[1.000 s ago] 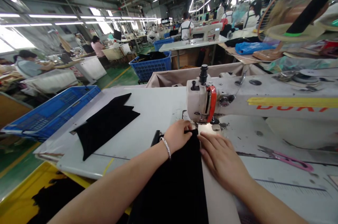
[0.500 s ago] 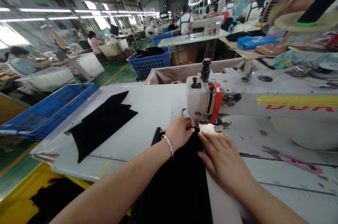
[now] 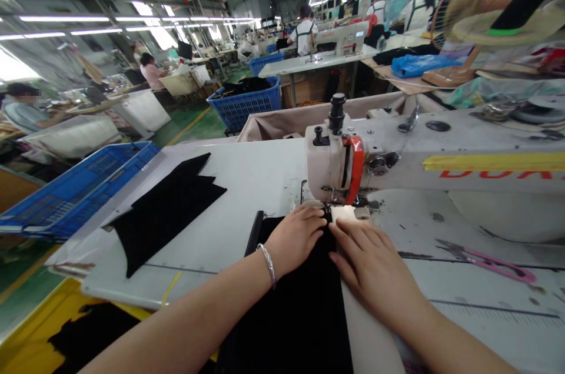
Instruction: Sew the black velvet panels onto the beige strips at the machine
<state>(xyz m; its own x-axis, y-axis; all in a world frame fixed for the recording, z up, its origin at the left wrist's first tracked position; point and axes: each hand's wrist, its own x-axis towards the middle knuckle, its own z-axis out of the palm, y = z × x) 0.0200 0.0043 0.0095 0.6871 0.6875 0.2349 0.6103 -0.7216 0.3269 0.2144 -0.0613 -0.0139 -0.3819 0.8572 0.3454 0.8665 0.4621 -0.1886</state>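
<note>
A long black fabric piece (image 3: 304, 315) lies under the needle area of a white sewing machine (image 3: 326, 156) and runs down toward me. My left hand (image 3: 298, 239), a silver bangle on its wrist, rests on the fabric with its fingers laid forward, close to the presser foot (image 3: 327, 209). To the right, my right hand (image 3: 366, 256) lies flat with fingers stretched out, its fingertips at the fabric's right edge beside the foot. The needle itself cannot be made out.
Pink-handled scissors (image 3: 489, 262) lie right on the table. Cut black pieces (image 3: 170, 209) lie left. A yellow bin (image 3: 30, 321) with black fabric stands below, a blue crate (image 3: 83, 186) beyond the table's left edge. A fan (image 3: 468, 15) stands back right; several people sit farther off.
My left hand has shifted slightly left and toward me, its fingers going from a pinch at the fabric's far edge to lying flatter on it. The right hand stays nearly in place.
</note>
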